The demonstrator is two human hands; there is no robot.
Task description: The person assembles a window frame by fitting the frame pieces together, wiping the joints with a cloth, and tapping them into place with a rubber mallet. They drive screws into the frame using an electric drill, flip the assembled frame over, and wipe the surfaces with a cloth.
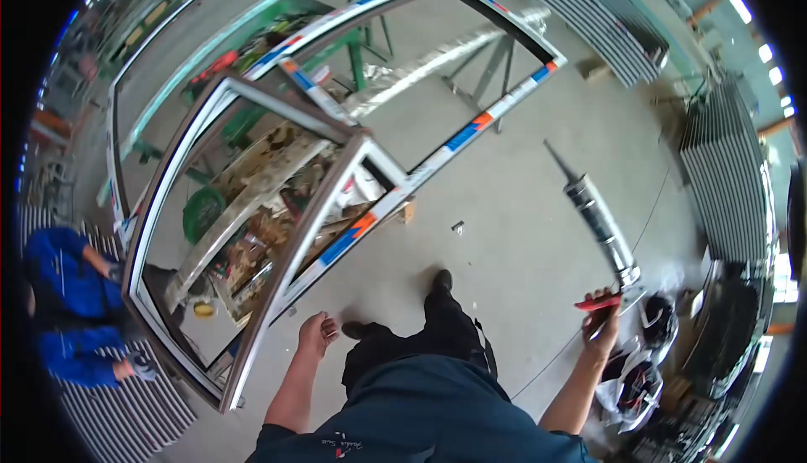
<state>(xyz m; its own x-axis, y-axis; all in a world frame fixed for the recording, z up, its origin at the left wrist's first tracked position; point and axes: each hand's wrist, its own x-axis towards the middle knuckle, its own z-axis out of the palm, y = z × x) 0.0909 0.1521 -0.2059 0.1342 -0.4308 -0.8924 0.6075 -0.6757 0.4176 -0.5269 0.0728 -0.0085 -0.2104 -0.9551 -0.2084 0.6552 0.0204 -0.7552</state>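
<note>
My right hand (600,328) is wrapped round the red handle of a caulking gun (603,226). The gun is raised off to my right, its long dark nozzle pointing up and away, with a cartridge in the silver frame. At my left side, my left hand (317,334) hangs in a loose fist, and I see nothing in it. Nearest to that hand is a large window frame (458,139) with blue and orange tape strips, lying raised on stands. A smaller brown-and-white sash (290,244) stands tilted over its near left part.
Green trestles (355,60) and a foil-wrapped bar (424,68) are under the frame. A co-worker in blue (71,303) is at the far left. Stacked profiles (727,169) and plastic bags (630,387) line the right. A small dark piece (457,227) lies on the floor.
</note>
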